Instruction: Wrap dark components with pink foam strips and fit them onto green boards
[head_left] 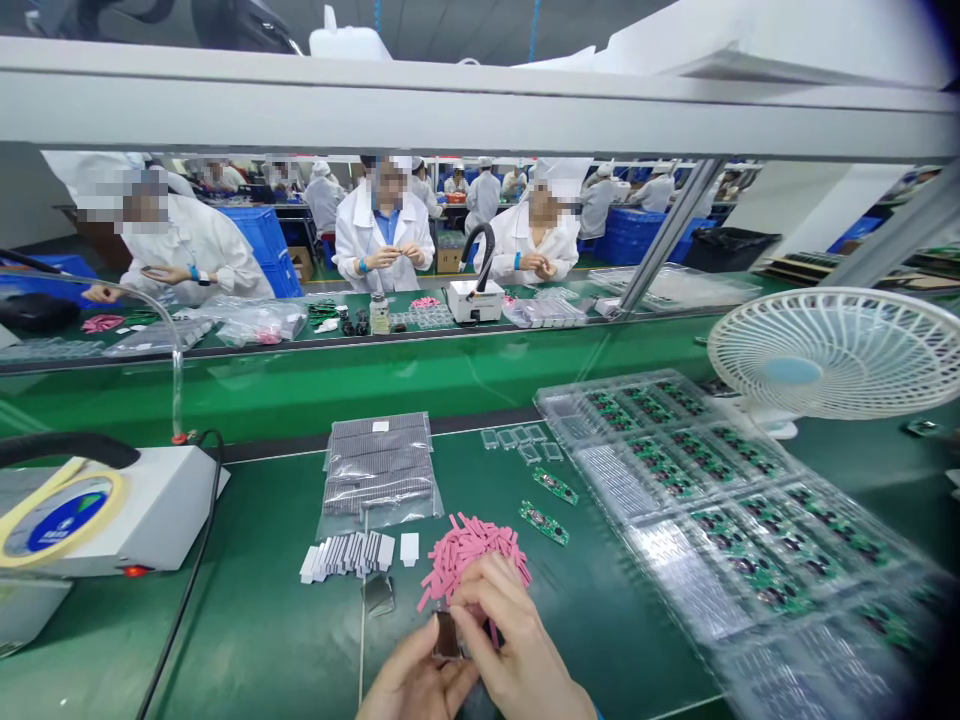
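Low in the middle of the head view, my left hand (417, 678) is closed on a small dark rectangular panel (447, 634) with a shiny face, thumb along its left edge. My right hand (511, 640) bends over it, thumb and fingertips pinched together at the panel's upper right edge. What the pinch holds is hidden. A bit of pink strip (493, 632) shows by the right hand's fingers. Just beyond lies a heap of pink strips (476, 548). Left of it are a clear square piece (378, 594), a row of white-faced small panels (346, 556) and a single white rectangle (409, 549).
Two green circuit boards (544, 522) and several clear frames (523, 437) lie beyond the heap. Bagged grey parts (380, 465) sit behind. Clear trays of boards (675, 470) and a white fan (832, 350) stand right, a white machine (142, 510) left. Co-workers sit across.
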